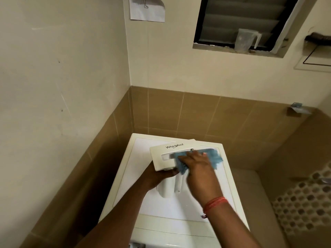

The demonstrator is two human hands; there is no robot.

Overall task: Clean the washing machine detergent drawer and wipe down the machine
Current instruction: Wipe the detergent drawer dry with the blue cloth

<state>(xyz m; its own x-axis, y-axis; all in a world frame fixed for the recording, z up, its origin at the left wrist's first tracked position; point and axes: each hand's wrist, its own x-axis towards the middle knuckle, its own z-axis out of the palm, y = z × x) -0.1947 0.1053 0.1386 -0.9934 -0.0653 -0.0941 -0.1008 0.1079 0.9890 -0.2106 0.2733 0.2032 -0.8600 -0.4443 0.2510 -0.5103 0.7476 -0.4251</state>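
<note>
The white detergent drawer (166, 154), out of the machine, is held above the washing machine's white top (136, 158) with its front panel facing up. My left hand (157, 176) grips the drawer from underneath at its near edge. My right hand (197, 165) presses a blue cloth (215, 155) onto the front panel, over the handle recess. The drawer's compartments (169, 188) hang down below, partly hidden by my hands.
The machine stands in a corner with tiled walls to the left and behind. A clear plastic jug (246, 41) sits on the window sill above. To the right are a beige ledge (250, 190) and a honeycomb-patterned mat (308, 199).
</note>
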